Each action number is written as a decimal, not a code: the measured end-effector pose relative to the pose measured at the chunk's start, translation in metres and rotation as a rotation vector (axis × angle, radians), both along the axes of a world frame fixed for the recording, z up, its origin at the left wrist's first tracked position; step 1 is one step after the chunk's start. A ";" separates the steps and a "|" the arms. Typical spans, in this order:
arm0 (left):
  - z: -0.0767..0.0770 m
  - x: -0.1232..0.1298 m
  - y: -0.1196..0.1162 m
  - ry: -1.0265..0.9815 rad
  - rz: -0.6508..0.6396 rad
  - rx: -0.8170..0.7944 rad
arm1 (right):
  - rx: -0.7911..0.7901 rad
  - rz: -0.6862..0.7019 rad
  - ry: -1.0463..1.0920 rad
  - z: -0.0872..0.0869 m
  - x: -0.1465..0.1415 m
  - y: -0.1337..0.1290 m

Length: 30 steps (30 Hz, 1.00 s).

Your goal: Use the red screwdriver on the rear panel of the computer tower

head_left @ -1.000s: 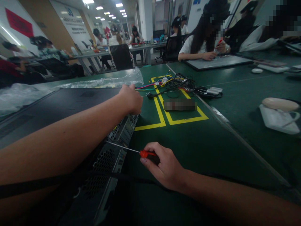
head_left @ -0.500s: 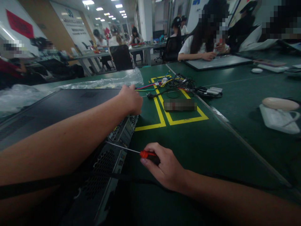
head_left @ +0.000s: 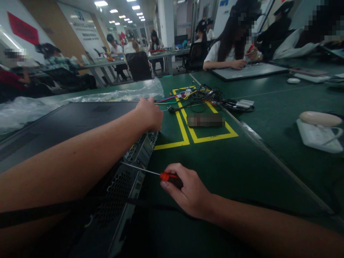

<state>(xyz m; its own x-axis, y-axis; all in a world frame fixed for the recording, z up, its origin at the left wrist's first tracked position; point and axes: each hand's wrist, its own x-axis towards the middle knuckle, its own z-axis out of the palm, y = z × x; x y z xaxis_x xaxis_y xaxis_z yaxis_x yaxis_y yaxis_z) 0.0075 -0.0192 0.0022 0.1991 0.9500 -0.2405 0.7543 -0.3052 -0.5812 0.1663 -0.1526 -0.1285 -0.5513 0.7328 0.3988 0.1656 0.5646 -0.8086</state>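
A dark computer case (head_left: 92, 123) lies on its side at the left, its perforated rear panel (head_left: 118, 190) facing right. My right hand (head_left: 189, 190) is closed around the red and black handle of a screwdriver (head_left: 172, 179). The thin metal shaft points left to the rear panel; its tip ends by the panel's edge, under my left forearm, and I cannot tell whether it sits in a screw. My left hand (head_left: 150, 114) reaches across the case and grips its far rear corner, with the fingertips mostly hidden. A dark strap crosses in front of the case.
A tangle of cables (head_left: 206, 94) lies beyond the case, with a blurred-out dark object (head_left: 206, 120) inside yellow tape lines (head_left: 215, 137). Clear plastic wrap (head_left: 129, 91) runs behind the case. At right sits a white dish with a beige lid (head_left: 319, 134). A co-worker (head_left: 228, 50) works across the table.
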 end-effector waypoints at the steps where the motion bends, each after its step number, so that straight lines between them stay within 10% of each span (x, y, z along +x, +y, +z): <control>1: 0.000 0.000 0.000 0.001 0.001 0.002 | -0.001 -0.001 -0.002 0.000 0.000 0.000; 30: 0.000 0.000 0.001 0.019 -0.007 -0.003 | -0.009 0.005 -0.002 0.002 0.000 -0.001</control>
